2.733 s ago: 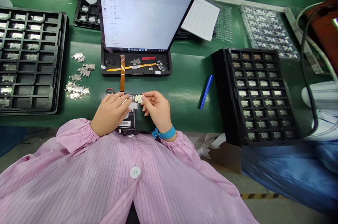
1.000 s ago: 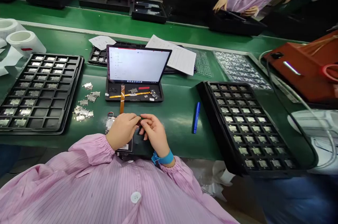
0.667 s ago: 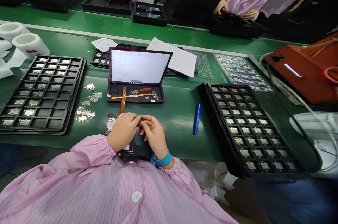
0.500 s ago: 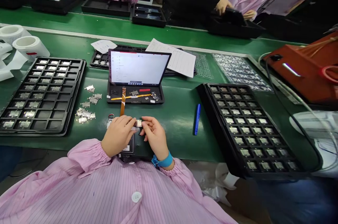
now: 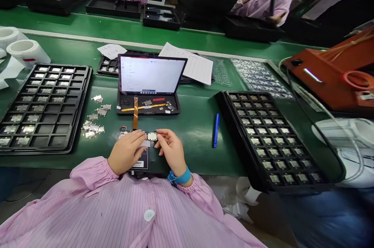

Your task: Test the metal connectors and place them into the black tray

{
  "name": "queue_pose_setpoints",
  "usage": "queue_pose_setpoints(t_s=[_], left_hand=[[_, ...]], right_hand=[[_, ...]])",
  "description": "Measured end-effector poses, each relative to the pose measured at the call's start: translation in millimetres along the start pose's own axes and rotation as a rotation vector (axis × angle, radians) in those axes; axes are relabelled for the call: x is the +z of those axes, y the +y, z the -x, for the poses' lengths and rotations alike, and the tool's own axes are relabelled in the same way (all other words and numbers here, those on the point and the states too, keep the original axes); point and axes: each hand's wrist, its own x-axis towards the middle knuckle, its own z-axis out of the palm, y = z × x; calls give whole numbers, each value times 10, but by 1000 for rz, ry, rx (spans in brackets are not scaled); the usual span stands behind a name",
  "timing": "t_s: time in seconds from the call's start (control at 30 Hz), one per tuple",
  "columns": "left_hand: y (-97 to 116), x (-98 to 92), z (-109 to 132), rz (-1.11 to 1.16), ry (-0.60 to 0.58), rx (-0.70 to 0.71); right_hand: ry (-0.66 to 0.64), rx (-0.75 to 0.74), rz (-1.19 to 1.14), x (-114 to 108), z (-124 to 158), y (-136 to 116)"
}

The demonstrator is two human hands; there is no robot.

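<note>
A second ago the two hands were closed together over the dark board (image 5: 154, 161) and nothing showed between them. Now they have drawn a little apart, and a small metal part (image 5: 152, 136) lies bare between the fingertips at the board's far edge. It looks set down on the board rather than lifted, so the work appears to be at the stage of lining it up.

The right hand (image 5: 171, 150) has its thumb and forefinger nipped on the part's right edge. The left hand (image 5: 126, 156) lies flat on the board, its fingers (image 5: 139, 139) stretched out and closed round nothing, one tip against the part's left edge.

Just beyond the fingers an orange ribbon cable (image 5: 135, 112) runs from the board up to a lit tablet (image 5: 150, 74) in its black cradle. Loose metal parts (image 5: 94, 124) lie scattered on the green surface (image 5: 193, 123) to the left of the fingers, beside a black tray (image 5: 84, 102) that is partly filled. To the right lie a blue pen (image 5: 216, 129) and, further off, a second tray (image 5: 223, 121). Nothing sits between the fingers and the part.
</note>
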Motion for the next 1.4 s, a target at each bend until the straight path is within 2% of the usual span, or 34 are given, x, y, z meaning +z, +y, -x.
queue_pose_setpoints(t_s=[0.5,1.4], left_hand=[[1,0,-26,81,-4,-41],[3,-3,-7,81,-19,-47]], right_hand=[[-12,5,39,-39,-28,44],[-8,-18,31,-16,17,-14]])
